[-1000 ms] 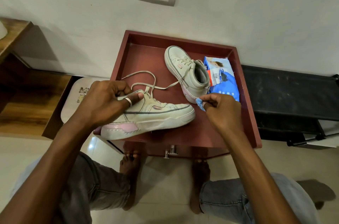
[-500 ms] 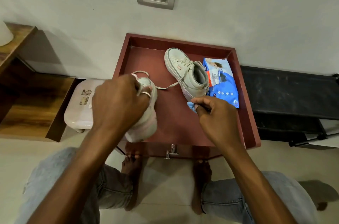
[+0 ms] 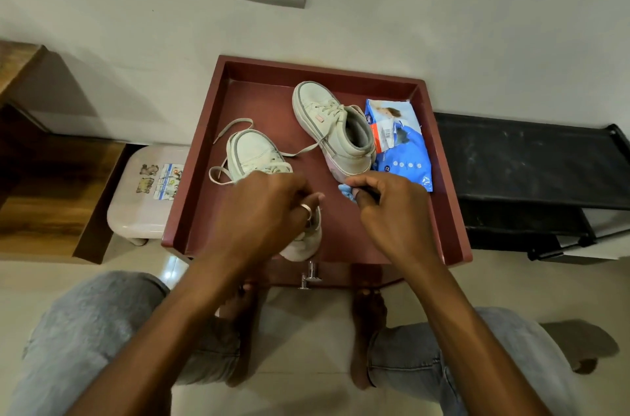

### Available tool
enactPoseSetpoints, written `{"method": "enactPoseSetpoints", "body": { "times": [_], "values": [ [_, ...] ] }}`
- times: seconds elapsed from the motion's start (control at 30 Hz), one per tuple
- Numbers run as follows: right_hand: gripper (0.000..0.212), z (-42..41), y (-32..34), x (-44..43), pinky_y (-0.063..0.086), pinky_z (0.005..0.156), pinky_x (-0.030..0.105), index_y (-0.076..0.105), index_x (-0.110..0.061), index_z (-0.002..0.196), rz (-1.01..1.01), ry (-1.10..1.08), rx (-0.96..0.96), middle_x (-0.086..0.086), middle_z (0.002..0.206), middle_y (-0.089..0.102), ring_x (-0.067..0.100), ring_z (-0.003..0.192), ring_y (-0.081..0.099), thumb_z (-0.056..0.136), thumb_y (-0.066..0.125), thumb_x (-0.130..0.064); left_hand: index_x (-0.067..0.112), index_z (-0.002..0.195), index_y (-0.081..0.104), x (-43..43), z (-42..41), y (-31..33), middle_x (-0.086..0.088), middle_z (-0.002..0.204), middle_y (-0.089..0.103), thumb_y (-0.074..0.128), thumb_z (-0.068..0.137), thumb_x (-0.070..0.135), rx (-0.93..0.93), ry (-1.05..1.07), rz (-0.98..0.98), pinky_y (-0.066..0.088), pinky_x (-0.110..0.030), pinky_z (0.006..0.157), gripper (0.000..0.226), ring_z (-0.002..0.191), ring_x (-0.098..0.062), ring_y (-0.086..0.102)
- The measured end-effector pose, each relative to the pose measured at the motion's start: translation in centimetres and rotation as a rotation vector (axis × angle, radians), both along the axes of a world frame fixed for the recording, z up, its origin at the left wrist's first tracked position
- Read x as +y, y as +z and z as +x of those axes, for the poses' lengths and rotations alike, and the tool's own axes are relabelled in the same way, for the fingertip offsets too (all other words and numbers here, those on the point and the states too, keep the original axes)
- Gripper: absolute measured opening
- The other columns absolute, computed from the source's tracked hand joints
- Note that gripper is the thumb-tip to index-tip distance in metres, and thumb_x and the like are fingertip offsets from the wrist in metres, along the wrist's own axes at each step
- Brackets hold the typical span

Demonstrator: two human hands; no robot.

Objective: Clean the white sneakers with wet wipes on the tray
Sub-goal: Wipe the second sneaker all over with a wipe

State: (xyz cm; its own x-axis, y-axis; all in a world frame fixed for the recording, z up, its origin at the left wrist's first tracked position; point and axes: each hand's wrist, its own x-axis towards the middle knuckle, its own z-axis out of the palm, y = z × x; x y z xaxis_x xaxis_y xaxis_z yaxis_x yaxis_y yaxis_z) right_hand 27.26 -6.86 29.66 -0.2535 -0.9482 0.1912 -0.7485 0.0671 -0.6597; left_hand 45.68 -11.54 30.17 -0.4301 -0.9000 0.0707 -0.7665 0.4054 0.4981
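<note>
Two white sneakers lie in a dark red tray (image 3: 201, 156). The near sneaker (image 3: 254, 153) points its toe away from me, and my left hand (image 3: 262, 211) grips its heel end, hiding the back half. Its loose laces trail to the left and right. The far sneaker (image 3: 335, 129) stands upright at the tray's back, toe toward the wall. My right hand (image 3: 385, 207) pinches a crumpled light blue wet wipe (image 3: 347, 192) just below that sneaker's heel. A blue wet wipe pack (image 3: 400, 146) lies against the tray's right side.
The tray rests on a small stand with metal knobs (image 3: 310, 275) at the front. A pale plastic stool (image 3: 150, 190) sits left of it, a wooden shelf (image 3: 51, 183) further left, a black low rack (image 3: 531, 173) on the right. My knees and bare feet are below.
My left hand has turned the near sneaker from lying sideways to pointing toe-away and set it further into the tray. My right hand with the wipe has stayed near the far sneaker's heel.
</note>
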Motion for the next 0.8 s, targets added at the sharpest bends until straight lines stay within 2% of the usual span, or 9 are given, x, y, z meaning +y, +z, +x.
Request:
{"method": "enactPoseSetpoints", "body": {
  "times": [0.03, 0.1, 0.17, 0.23, 0.33, 0.5, 0.6, 0.7, 0.8],
  "values": [
    [0.015, -0.1, 0.1, 0.0, 0.041, 0.071, -0.002, 0.078, -0.018, 0.096, -0.003, -0.001, -0.003, -0.01, 0.092, 0.075, -0.016, 0.074, 0.057, 0.088, 0.071, -0.009, 0.032, 0.1, 0.076, -0.4, 1.2, 0.4, 0.01, 0.089, 0.075, 0.05, 0.087, 0.06, 0.044, -0.047, -0.031, 0.058, -0.037, 0.067, 0.04, 0.082, -0.011, 0.069],
    [0.015, -0.3, 0.3, 0.0, 0.041, 0.071, -0.002, 0.078, -0.018, 0.097, -0.003, -0.012, -0.008, -0.011, 0.091, 0.075, -0.017, 0.074, 0.057, 0.088, 0.07, -0.008, 0.039, 0.105, 0.075, -1.2, 3.6, 0.6, 0.01, 0.109, 0.074, 0.061, 0.085, 0.059, 0.066, -0.16, -0.067, 0.059, -0.04, 0.079, 0.032, 0.108, -0.012, 0.066],
    [0.018, -0.4, 0.4, -0.1, 0.04, 0.071, -0.003, 0.078, -0.019, 0.098, 0.007, -0.022, -0.018, -0.013, 0.091, 0.074, -0.017, 0.075, 0.057, 0.088, 0.07, -0.007, 0.039, 0.112, 0.073, -1.7, 5.1, 0.2, 0.004, 0.127, 0.068, 0.073, 0.079, 0.053, -0.006, -0.281, -0.076, 0.052, -0.047, 0.097, 0.036, 0.135, -0.017, 0.05],
    [0.018, -0.4, 0.5, -0.1, 0.04, 0.071, -0.003, 0.078, -0.02, 0.098, 0.014, -0.024, -0.026, -0.017, 0.089, 0.072, -0.018, 0.076, 0.058, 0.088, 0.07, -0.007, 0.035, 0.114, 0.073, -1.8, 5.4, -0.8, 0.006, 0.129, 0.067, 0.08, 0.076, 0.047, -0.141, -0.397, -0.102, 0.041, -0.052, 0.109, 0.041, 0.144, -0.022, 0.04],
    [0.016, -0.4, 0.4, -0.2, 0.041, 0.072, -0.002, 0.078, -0.021, 0.097, 0.019, -0.027, -0.026, -0.017, 0.089, 0.072, -0.017, 0.078, 0.059, 0.088, 0.071, -0.01, 0.03, 0.103, 0.077, -1.9, 4.7, -1.4, 0.009, 0.114, 0.073, 0.086, 0.072, 0.038, -0.241, -0.454, -0.192, 0.036, -0.053, 0.112, 0.033, 0.136, -0.023, 0.05],
    [0.016, -0.6, 0.5, -0.2, 0.042, 0.075, -0.001, 0.078, -0.022, 0.1, 0.022, -0.013, -0.013, -0.013, 0.094, 0.075, -0.005, 0.087, 0.063, 0.089, 0.071, -0.013, 0.027, 0.099, 0.078, -1.2, 1.3, -2.2, 0.007, 0.102, 0.075, 0.076, 0.079, 0.042, -0.169, -0.373, -0.341, 0.044, -0.043, 0.086, 0.025, 0.112, -0.027, 0.058],
    [0.021, -0.7, 0.7, -0.1, 0.042, 0.077, -0.003, 0.077, -0.021, 0.104, 0.025, -0.019, 0.008, -0.01, 0.099, 0.075, -0.002, 0.09, 0.064, 0.089, 0.068, -0.01, 0.028, 0.103, 0.078, -0.6, -1.0, -2.9, 0.009, 0.102, 0.074, 0.051, 0.085, 0.048, -0.165, -0.285, -0.376, 0.038, -0.038, 0.078, 0.038, 0.103, -0.029, 0.057],
    [0.021, -0.9, 0.9, -0.1, 0.041, 0.075, -0.004, 0.077, -0.02, 0.104, -0.002, -0.021, 0.017, -0.008, 0.098, 0.075, -0.002, 0.086, 0.063, 0.089, 0.068, -0.007, 0.029, 0.113, 0.074, -0.9, -1.6, -3.0, 0.01, 0.112, 0.072, 0.058, 0.081, 0.046, -0.095, -0.321, -0.395, 0.039, -0.038, 0.08, 0.039, 0.105, -0.03, 0.058],
    [0.021, -1.1, 1.3, 0.0, 0.043, 0.076, -0.001, 0.078, -0.021, 0.102, -0.039, -0.022, -0.003, -0.01, 0.096, 0.075, -0.003, 0.086, 0.063, 0.089, 0.069, -0.006, 0.028, 0.117, 0.072, -2.3, 0.2, -2.0, 0.009, 0.115, 0.071, 0.065, 0.081, 0.054, 0.078, -0.35, -0.279, 0.046, -0.043, 0.084, 0.045, 0.107, -0.024, 0.059]
  ]
}}
